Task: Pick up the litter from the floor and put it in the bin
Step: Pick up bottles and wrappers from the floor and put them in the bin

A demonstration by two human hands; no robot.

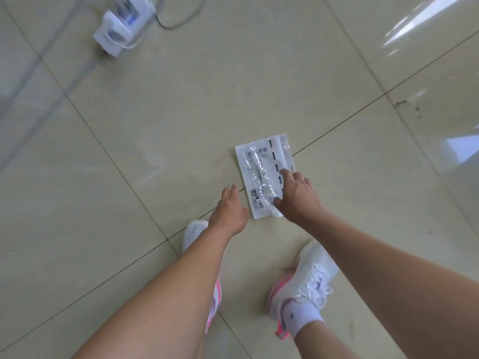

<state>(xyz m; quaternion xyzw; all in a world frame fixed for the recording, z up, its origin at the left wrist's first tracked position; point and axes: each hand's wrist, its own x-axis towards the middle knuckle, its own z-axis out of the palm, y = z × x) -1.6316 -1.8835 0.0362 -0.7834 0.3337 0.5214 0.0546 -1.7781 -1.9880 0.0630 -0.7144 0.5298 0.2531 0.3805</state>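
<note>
A flat clear plastic wrapper (261, 169) with black print lies on the pale tiled floor (155, 125), across a grout line. My right hand (298, 198) is spread over the wrapper's near right corner, with the thumb and forefinger apart and touching or just above it. My left hand (230, 211) hovers just left of the wrapper's near edge, fingers loosely extended, holding nothing. No bin is in view.
A white power strip (121, 24) with plugs and grey cables lies at the far left of the floor. My two white and pink shoes (308, 283) stand just behind the wrapper. Bright window reflections show on the tiles at the right.
</note>
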